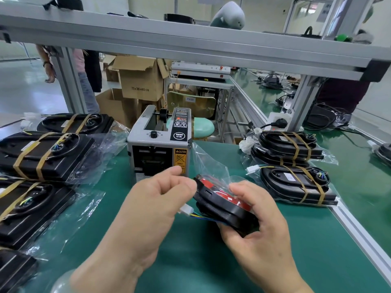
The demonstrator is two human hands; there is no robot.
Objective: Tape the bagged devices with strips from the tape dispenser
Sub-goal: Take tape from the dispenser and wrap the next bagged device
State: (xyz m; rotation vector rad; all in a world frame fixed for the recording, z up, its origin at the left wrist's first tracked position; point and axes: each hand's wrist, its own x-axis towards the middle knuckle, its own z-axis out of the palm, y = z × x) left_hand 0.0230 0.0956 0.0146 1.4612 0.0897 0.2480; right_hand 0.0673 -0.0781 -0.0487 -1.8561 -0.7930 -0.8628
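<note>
Before the grey metal tape dispenser (157,142), right hand (261,220) grasps a black device in clear bag (220,205); left hand (152,206) grip unclear. Slack plastic could wrinkle under tape.

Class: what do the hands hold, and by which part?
Right hand grips the bagged device round its lower end; left hand seems to pinch its upper left edge.

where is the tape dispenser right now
The grey boxy tape dispenser sits centre of the head view on the green mat, just beyond the left hand.
</note>
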